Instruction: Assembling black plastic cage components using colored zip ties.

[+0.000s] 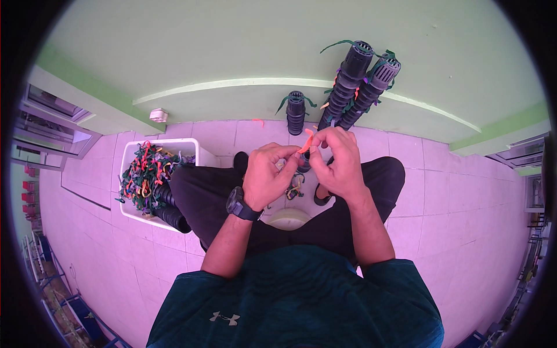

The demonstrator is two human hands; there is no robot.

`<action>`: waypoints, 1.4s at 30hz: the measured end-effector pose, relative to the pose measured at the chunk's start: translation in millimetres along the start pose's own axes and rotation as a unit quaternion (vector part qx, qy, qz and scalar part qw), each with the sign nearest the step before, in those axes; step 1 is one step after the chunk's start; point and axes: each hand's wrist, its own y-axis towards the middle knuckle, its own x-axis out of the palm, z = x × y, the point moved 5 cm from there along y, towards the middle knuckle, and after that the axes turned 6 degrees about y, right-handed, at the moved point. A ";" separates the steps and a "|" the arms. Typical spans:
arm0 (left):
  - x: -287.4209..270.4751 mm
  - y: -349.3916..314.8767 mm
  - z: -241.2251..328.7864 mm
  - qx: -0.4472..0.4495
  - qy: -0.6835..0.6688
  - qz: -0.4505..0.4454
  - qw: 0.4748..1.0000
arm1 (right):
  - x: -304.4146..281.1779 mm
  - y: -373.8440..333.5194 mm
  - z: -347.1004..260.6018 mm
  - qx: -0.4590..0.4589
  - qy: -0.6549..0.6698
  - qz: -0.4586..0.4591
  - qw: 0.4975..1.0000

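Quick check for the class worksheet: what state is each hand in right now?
Left hand: closed in a pinch, holding the lower end of an orange strip.
Right hand: closed in a pinch on the same strip.

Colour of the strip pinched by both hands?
Bright orange; the strip shows best in the head view.

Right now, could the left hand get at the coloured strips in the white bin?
Probably yes: the coloured strips lie heaped and uncovered in the white bin. The left knee is between, though, and the left hand is pinching an orange strip.
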 end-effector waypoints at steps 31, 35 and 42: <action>-10.1 -6.2 -79.3 -0.177 -0.393 0.230 0.873 | 87.0 -48.3 41.3 0.321 0.355 -0.075 0.875; -10.0 -5.6 -78.1 -0.154 -0.369 0.207 0.893 | 88.8 -34.7 27.8 0.260 0.422 0.019 0.868; -12.3 -6.2 -79.5 -0.161 -0.383 0.225 0.881 | 97.1 -38.6 28.3 0.289 0.430 -0.003 0.855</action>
